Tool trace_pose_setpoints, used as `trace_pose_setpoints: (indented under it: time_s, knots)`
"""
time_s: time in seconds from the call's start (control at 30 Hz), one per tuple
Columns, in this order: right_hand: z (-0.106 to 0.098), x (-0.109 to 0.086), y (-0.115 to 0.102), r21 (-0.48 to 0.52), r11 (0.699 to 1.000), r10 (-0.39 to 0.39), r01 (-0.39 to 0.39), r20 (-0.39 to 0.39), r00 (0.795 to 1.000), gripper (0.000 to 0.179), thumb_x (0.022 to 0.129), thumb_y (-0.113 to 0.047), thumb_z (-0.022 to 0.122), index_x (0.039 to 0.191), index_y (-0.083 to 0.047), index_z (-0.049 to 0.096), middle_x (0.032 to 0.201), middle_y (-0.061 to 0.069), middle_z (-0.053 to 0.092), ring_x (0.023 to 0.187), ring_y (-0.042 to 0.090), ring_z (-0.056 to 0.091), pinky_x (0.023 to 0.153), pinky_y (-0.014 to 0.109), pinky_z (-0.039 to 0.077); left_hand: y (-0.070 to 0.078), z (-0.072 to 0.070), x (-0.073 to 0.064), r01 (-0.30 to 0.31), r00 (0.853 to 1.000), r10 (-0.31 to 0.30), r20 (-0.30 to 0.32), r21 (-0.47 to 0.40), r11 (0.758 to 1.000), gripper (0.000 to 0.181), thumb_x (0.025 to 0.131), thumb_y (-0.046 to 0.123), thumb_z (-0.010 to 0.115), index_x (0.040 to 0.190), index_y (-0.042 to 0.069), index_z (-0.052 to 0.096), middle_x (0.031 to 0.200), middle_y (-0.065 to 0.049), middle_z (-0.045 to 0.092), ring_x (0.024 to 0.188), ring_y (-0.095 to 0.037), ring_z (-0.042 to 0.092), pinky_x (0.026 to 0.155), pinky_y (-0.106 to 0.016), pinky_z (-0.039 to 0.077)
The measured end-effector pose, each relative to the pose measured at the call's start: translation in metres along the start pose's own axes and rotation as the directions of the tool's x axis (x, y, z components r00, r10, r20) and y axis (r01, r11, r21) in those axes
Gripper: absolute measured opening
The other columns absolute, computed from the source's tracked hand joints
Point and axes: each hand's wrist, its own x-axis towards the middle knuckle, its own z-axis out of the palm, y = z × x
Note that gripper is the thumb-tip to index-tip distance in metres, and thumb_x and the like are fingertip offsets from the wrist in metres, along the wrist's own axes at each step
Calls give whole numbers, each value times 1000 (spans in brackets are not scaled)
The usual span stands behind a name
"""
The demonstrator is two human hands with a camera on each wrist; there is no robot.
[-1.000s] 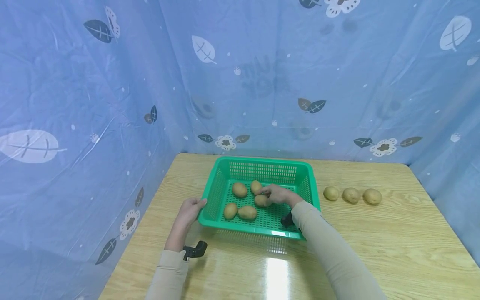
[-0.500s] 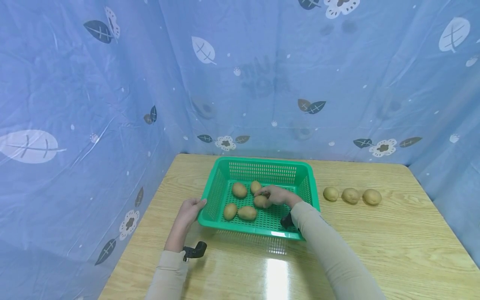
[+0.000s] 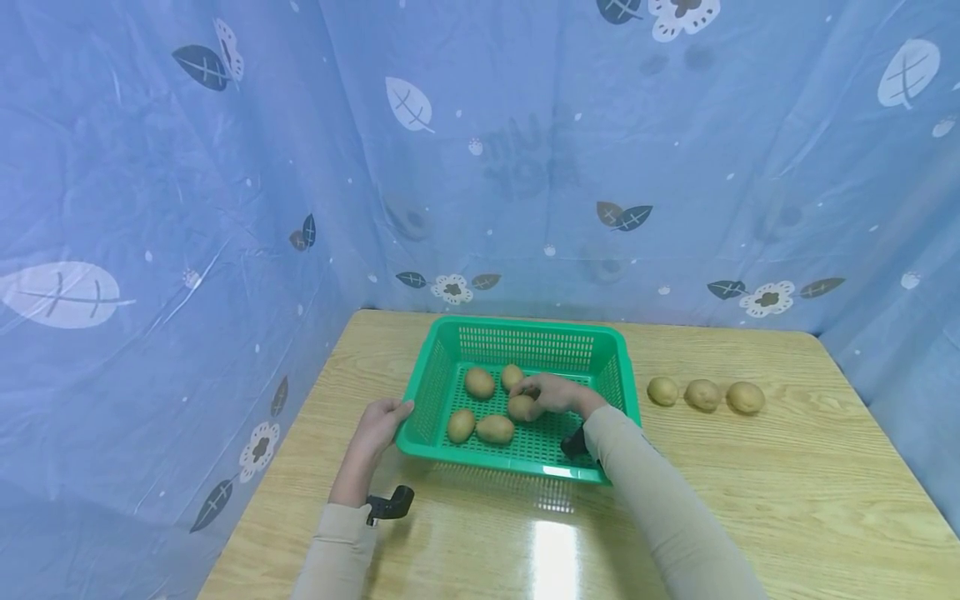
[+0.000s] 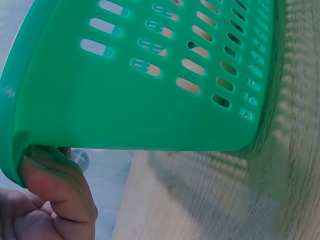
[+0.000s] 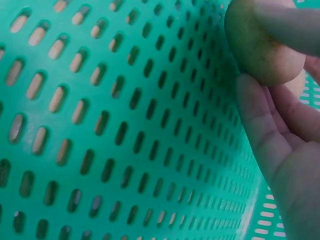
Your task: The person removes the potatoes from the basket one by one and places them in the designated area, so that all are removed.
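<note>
A green plastic basket [image 3: 525, 322] with slotted sides stands on the table. My left hand [image 3: 381, 423] grips its left rim; in the left wrist view the fingers [image 4: 52, 185] curl under the lip. Inside the basket, my right hand [image 3: 557, 392] holds a potato [image 3: 519, 407] near the middle. From the right wrist, the thumb lies across this potato [image 5: 257, 47] and fingertips support it from the other side. Around it on the basket floor are a small potato [image 3: 512, 377], a larger one [image 3: 479, 383], and two front potatoes, one round [image 3: 461, 426] and one oblong [image 3: 496, 429].
Three potatoes [image 3: 703, 395] lie in a row on the wooden table [image 3: 795, 483], right of the basket. A blue patterned curtain [image 3: 480, 192] hangs behind and along the sides. Black wrist mounts [image 3: 392, 503] stick out from the forearms.
My right fingers have drawn in slightly around the potato, away from the small one behind it. The left hand and the basket stay in place.
</note>
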Motion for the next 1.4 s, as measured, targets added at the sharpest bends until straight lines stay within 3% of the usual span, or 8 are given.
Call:
trace_pose_setpoints:
  time_s: [0.2,0.5,0.87,1.1,1.3,1.4]
  knots:
    - [-3,-2,-3,74,997,-16,18,-26,1000,49,84,-8,65,131,-9,54,136,12,51,123,31,47,97,48,42,2,1,-2,-7,1000,7,6,-13,1000,36,99,25,48,110,-8,60,96,-19,66,76,-14,61,68,-25,49]
    - [-9,-4,-5,158,985,-51,72,-132,990,50,86,-10,65,134,-14,53,135,11,51,123,32,48,94,47,45,1,2,-1,-7,1000,7,-4,-11,1000,35,99,24,48,107,-8,62,92,-18,66,75,-16,61,67,-25,48]
    - [-13,-7,-9,206,961,-123,184,-278,953,48,88,-13,67,133,-8,52,131,12,54,117,30,52,93,45,45,1,3,0,-12,1000,12,-9,-9,1000,38,99,26,48,113,-7,60,99,-19,67,84,-19,65,72,-27,51]
    - [-18,-11,-15,287,933,-118,218,-330,937,50,88,-15,67,135,-12,51,134,10,53,120,28,50,95,45,44,2,2,-1,-22,1000,22,-6,-17,1000,38,99,26,48,113,-8,61,99,-20,67,83,-19,65,71,-27,51]
    - [-20,-11,-14,373,887,-129,272,-364,922,55,89,-19,68,139,-8,47,140,11,47,120,32,49,95,49,44,1,1,-1,-7,1000,7,4,-15,1000,39,100,26,47,114,-8,59,101,-20,65,83,-17,63,73,-28,51]
    - [-20,-14,-15,399,869,-132,293,-384,914,55,89,-21,68,138,-12,48,141,9,46,121,31,49,96,52,43,0,0,-2,3,1000,-3,9,-12,1000,39,100,26,47,116,-8,58,102,-20,65,83,-17,62,73,-28,50]
